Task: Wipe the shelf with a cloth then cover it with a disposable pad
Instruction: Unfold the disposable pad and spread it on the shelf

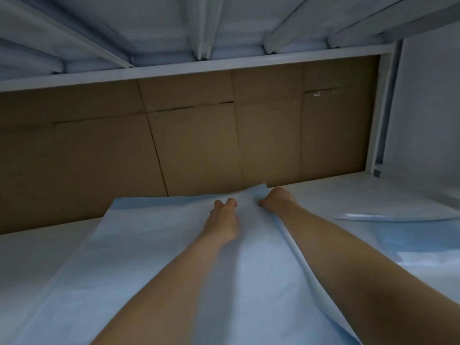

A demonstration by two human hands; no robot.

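Note:
A pale blue disposable pad (154, 250) lies partly unfolded across the white shelf (37, 252), reaching back to the cardboard wall. My left hand (222, 220) rests on top of the pad near its far edge, its fingers curled into the sheet. My right hand (276, 199) grips the pad's far right corner, where a folded flap rises against the cardboard. Both forearms stretch deep into the shelf bay. No cloth is in sight.
A second pad (388, 207) covers the shelf on the right, its near edge lifted, with a blue plastic sheet (418, 247) in front of it. Brown cardboard (174, 145) closes the back. A white metal post (380, 120) and the ribbed shelf underside (224, 28) bound the bay.

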